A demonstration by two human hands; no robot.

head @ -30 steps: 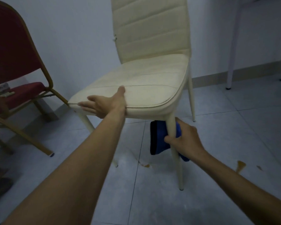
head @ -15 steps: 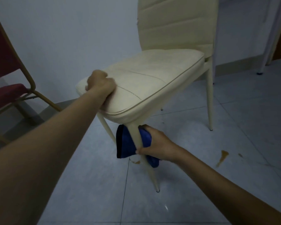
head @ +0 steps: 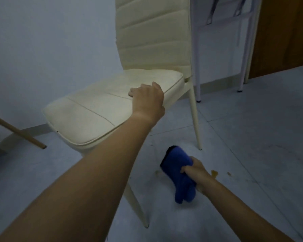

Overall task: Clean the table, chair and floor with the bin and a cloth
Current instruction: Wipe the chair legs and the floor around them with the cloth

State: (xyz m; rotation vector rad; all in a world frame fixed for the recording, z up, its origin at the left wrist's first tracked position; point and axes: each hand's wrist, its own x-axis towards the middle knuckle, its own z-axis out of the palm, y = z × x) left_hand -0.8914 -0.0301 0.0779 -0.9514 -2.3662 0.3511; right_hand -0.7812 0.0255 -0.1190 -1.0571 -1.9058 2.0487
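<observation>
A cream padded chair (head: 101, 109) stands in the middle of the view on a grey tiled floor (head: 252, 154). My left hand (head: 148, 98) grips the right edge of its seat, fingers curled over the cushion. My right hand (head: 194, 172) is low, to the right of the chair's front leg, shut on a bunched blue cloth (head: 177, 173) held just above the floor. Orange-brown stains (head: 214, 173) mark the tiles beside that hand. No bin is in view.
A white table's thin legs (head: 198, 81) stand behind the chair against the wall. A brown wooden door (head: 285, 35) is at the far right. Another chair's wooden leg (head: 19, 133) angles in at the left edge.
The chair has turned so its seat corner faces me. My left hand shifted from the front corner to the seat's right edge. My right hand pulled the cloth off the front leg, down and right.
</observation>
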